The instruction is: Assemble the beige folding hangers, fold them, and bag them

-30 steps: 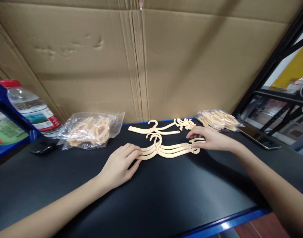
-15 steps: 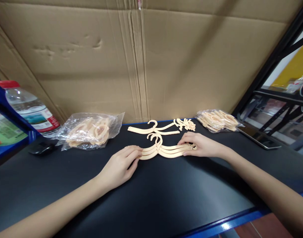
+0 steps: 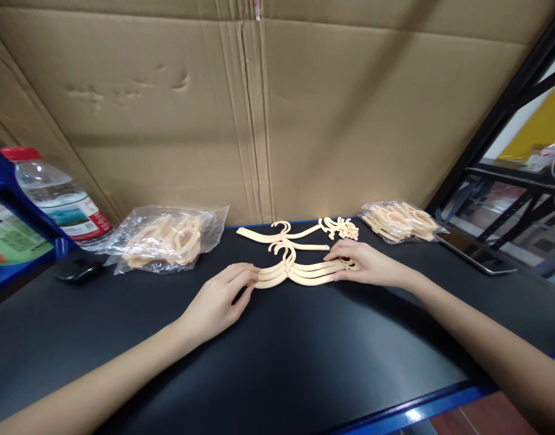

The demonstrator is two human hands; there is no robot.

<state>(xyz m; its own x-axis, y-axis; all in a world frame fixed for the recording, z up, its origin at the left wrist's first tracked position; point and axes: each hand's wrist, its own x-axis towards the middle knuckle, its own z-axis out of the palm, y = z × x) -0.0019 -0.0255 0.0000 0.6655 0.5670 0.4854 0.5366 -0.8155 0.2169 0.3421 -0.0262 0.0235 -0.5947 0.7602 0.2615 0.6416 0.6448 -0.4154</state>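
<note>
A row of cream-coloured hangers (image 3: pixel 311 277) lies on the black table, hooks pointing away from me. My left hand (image 3: pixel 225 298) closes its fingers on the left ends of these hangers. At their right ends, my right hand (image 3: pixel 363 264) grips with thumb and fingers on either side. Just behind, more hanger parts (image 3: pixel 262 236) lie flat, their hooks close to the held ones. A small heap of curled cream pieces (image 3: pixel 341 228) sits beyond my right hand. The hanger tips under my left fingers are hidden.
Clear plastic bags of hanger parts lie at left (image 3: pixel 162 241) and right (image 3: pixel 398 220). A large red-capped bottle (image 3: pixel 62 196) and a black mouse (image 3: pixel 78 270) are at far left. A phone-like flat device (image 3: pixel 477 252) lies at right. A cardboard wall (image 3: pixel 350 109) stands behind.
The held hangers have shifted slightly away from me, nearer the parts behind them. Both hands keep their hold, and the camera view has moved a little.
</note>
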